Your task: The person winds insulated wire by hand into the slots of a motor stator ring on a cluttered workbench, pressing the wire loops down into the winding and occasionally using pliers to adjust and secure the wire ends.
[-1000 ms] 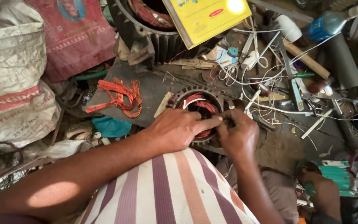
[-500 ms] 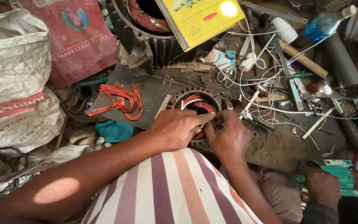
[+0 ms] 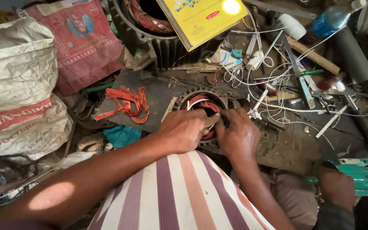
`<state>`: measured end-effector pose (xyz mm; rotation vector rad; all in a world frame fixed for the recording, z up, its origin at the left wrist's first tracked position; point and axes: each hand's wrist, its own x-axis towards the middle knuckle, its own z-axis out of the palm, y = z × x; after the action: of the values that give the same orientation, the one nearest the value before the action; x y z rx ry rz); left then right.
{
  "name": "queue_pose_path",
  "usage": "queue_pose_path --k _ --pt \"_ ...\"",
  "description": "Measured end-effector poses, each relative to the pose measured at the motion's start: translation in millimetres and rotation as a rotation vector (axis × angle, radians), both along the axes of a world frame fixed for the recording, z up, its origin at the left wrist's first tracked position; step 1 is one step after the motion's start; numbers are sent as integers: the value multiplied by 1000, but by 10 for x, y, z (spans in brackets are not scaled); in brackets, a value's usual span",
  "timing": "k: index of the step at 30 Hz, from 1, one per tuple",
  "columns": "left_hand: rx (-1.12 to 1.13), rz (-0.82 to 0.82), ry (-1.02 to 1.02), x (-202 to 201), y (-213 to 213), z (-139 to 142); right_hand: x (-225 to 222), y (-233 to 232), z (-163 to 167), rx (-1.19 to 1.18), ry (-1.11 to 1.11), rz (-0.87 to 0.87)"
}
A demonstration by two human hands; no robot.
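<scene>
Both hands had edged closer; left hand [image 3: 184,130] and right hand [image 3: 237,136] pinched, seemingly, copper winding [image 3: 203,106] inside the stator [image 3: 201,96], steadying it.

Stator [image 3: 201,102]: dull ribbed metal, glossy copper windings. Sacks [image 3: 18,85]: rough woven plastic. Book [image 3: 201,17]: glossy paper.

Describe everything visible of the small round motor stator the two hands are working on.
The small round toothed metal stator lies flat on the cluttered dark workbench, its open bore facing up. Reddish copper windings and pale insulation strips fill its inside. The left hand and right hand rest on its near edge, fingers pressing into the windings and hiding its near half.
</scene>
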<state>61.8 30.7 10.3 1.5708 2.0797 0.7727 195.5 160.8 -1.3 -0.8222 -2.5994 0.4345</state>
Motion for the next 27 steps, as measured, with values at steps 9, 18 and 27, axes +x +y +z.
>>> queue_pose_path --k 9,18,27 --pt "-139 -25 -60 44 63 46 110 54 216 -189 -31 158" --pt "106 42 -136 78 -62 -195 102 64 157 -264 32 116" --pt "139 19 -70 120 -70 -223 168 17 -35 -232 143 114"
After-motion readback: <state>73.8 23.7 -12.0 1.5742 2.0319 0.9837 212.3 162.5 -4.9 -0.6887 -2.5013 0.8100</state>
